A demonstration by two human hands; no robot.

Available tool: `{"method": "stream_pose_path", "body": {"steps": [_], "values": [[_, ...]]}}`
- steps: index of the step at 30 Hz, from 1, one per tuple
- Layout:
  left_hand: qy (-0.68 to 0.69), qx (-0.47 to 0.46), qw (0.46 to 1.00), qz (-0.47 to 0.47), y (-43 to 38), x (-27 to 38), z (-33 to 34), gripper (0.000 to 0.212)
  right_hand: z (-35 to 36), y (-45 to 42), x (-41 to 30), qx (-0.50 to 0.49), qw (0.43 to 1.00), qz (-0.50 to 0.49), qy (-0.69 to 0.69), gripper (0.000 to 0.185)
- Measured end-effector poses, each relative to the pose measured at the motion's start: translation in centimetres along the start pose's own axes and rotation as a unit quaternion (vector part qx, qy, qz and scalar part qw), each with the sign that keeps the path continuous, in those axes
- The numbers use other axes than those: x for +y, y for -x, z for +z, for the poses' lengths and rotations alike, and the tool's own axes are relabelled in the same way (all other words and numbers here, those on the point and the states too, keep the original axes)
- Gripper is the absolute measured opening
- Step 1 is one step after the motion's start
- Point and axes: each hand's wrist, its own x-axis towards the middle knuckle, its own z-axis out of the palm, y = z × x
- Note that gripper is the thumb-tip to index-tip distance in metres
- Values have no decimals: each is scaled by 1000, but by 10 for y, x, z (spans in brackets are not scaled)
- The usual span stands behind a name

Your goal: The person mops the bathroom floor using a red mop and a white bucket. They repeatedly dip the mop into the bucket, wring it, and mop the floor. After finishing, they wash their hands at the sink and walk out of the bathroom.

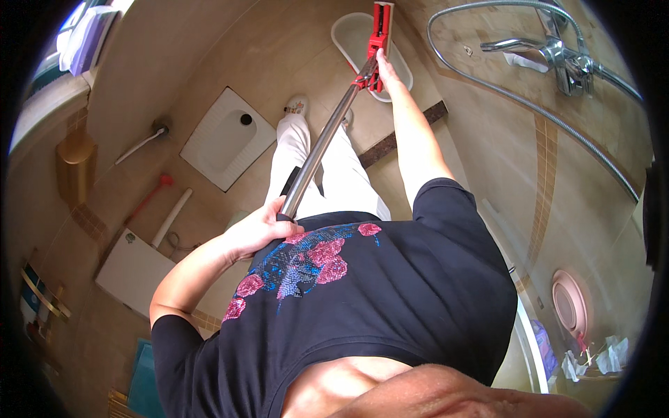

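A sponge mop with a steel pole (328, 141) slants across in front of me. My left hand (264, 230) is wrapped around the pole's dark grip end at my waist. At the far end, my right hand (385, 70) holds the red mop head (377, 42), its fingers along the side of the red frame. A pale sponge strip shows on the head's right edge. Beneath the head, a white oval basin (345, 28) stands on the tiled floor, partly hidden by the mop and my right hand.
A white squat toilet (209, 136) is set in the floor at left. A dark stone threshold (387, 149) crosses the floor near my feet. On the right wall are a chrome shower mixer (567, 60) and looping hose (522, 107). A red-headed plunger (165, 180) leans by the left wall.
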Motion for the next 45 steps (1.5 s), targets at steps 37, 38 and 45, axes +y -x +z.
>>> {"method": "stream_pose_path", "body": {"steps": [37,38,45], "values": [[51,23,991,120,4,-75,31,23,-35,206,-86,200,955,-82,203,33],[49,21,990,128,5,-80,34,23,-36,210,-89,201,953,-86,208,33],[-5,66,984,166,25,-92,51,26,-36,224,-92,235,948,-116,181,33]]}}
